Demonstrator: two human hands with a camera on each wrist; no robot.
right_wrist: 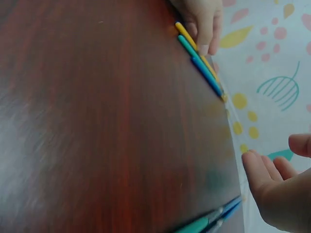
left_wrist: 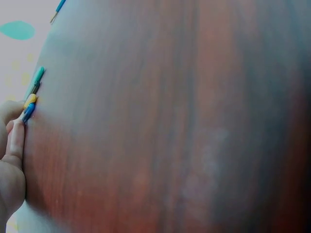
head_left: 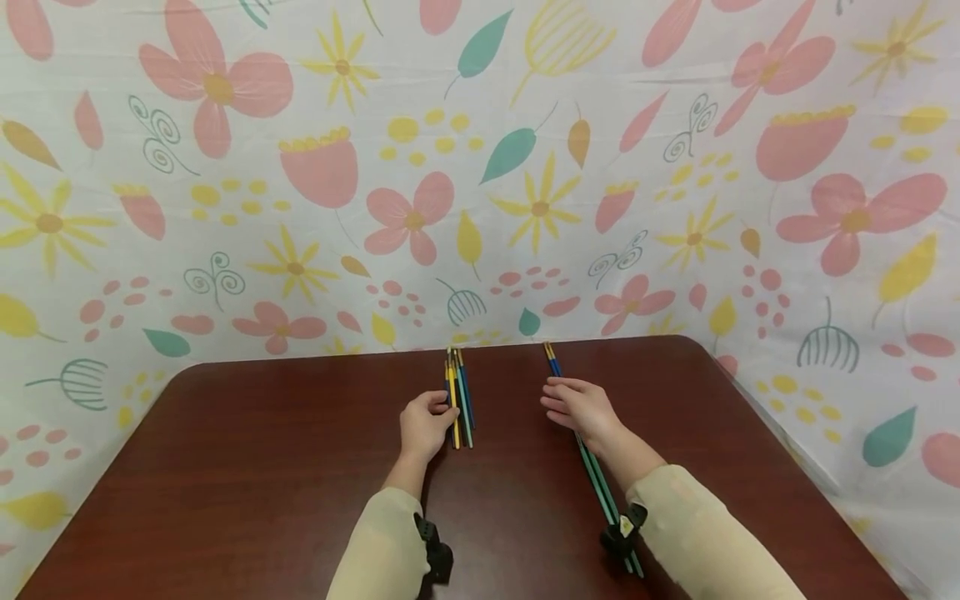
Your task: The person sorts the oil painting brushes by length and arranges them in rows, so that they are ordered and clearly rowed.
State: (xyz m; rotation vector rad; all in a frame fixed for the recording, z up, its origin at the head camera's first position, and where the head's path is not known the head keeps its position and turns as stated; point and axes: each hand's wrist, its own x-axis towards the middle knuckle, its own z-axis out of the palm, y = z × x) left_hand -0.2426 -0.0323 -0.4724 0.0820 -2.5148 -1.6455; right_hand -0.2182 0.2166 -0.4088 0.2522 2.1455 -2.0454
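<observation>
Paintbrushes with yellow, teal and blue handles (head_left: 463, 400) lie in a bundle near the table's back edge, left of centre. My left hand (head_left: 425, 427) is at their left side and pinches the yellow-handled paintbrush (head_left: 453, 387) between thumb and fingers. In the left wrist view, handle ends (left_wrist: 30, 108) show beside its fingertips. Further right, long thin paintbrushes with teal and blue handles (head_left: 596, 475) lie slanted toward the front. Over them hovers my right hand (head_left: 585, 410), fingers extended and apart from the thumb, holding nothing, as the right wrist view shows.
A dark reddish-brown table (head_left: 262, 467) with rounded back corners carries everything. Right behind its back edge hangs a white cloth (head_left: 420, 300) printed with flowers and leaves, which also runs along both sides. Black wrist cameras (head_left: 435, 554) sit at both sleeves.
</observation>
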